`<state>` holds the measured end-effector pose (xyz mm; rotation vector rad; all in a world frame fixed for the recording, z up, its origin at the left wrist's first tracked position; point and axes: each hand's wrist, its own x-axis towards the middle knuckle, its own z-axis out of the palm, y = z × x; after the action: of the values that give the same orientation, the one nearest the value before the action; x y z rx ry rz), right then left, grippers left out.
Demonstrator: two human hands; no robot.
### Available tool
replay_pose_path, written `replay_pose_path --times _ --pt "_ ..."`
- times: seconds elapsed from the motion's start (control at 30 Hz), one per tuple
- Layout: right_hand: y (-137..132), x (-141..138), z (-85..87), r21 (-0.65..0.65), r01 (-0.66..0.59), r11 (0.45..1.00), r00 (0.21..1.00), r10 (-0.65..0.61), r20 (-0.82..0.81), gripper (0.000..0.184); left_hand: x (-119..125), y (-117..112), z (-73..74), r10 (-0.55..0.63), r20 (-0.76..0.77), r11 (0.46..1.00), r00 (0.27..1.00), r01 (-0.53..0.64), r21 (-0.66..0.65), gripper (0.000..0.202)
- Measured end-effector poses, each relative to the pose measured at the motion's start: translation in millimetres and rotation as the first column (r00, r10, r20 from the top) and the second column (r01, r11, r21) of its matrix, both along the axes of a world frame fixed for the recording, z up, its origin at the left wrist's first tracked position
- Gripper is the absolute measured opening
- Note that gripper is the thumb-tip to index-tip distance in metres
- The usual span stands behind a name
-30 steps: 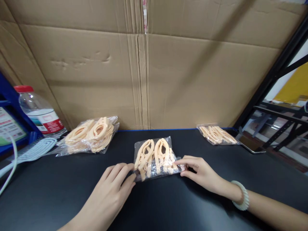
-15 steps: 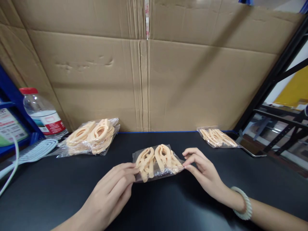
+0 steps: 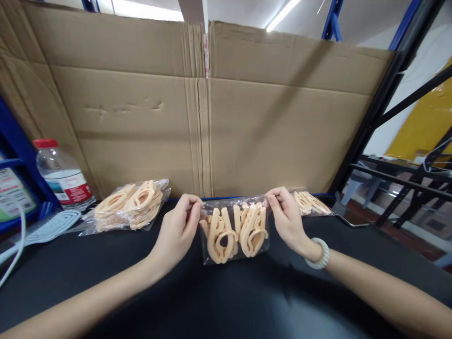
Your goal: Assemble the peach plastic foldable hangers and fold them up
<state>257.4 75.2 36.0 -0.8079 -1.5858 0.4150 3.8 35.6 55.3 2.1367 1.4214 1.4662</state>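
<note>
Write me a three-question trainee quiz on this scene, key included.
1. True or false: the left hand and the right hand both hold the middle bag.
2. On which side is the pale bracelet worn? A) left B) right
3. Fill in: the bottle at the far left has a ____ cap.

Key: 1. True. 2. B. 3. red.
</note>
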Motion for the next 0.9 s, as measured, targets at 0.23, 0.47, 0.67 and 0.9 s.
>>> replay_pose_path --times 0.23,0.47,0.67,0.9 --pt "42.8 35.5 -10.8 -0.071 0.214 0.974 0.973 -0.206 0.103 0.021 56.6 58.0 -15.8 -0.003 0.280 0.949 0.960 0.091 -0.303 0.017" --pt "101.1 131.4 -15.7 -0.265 0.444 0.856 0.882 -0.365 0.299 0.019 158.5 130.1 -33.2 0.042 0.363 0.805 0.931 0.184 -0.564 0.028" --pt "148.4 204.5 11.1 -0.357 0.661 0.660 0.738 -0.486 0.468 0.027 249.3 185.6 -17.8 0.091 0.354 0.778 0.931 0.155 -0.609 0.030" --pt "196.5 232.6 21.5 -0.385 0.773 0.504 0.631 -0.555 0.542 0.030 301.7 214.9 -11.9 0.213 0.278 0.786 0.937 0.005 -0.619 0.030"
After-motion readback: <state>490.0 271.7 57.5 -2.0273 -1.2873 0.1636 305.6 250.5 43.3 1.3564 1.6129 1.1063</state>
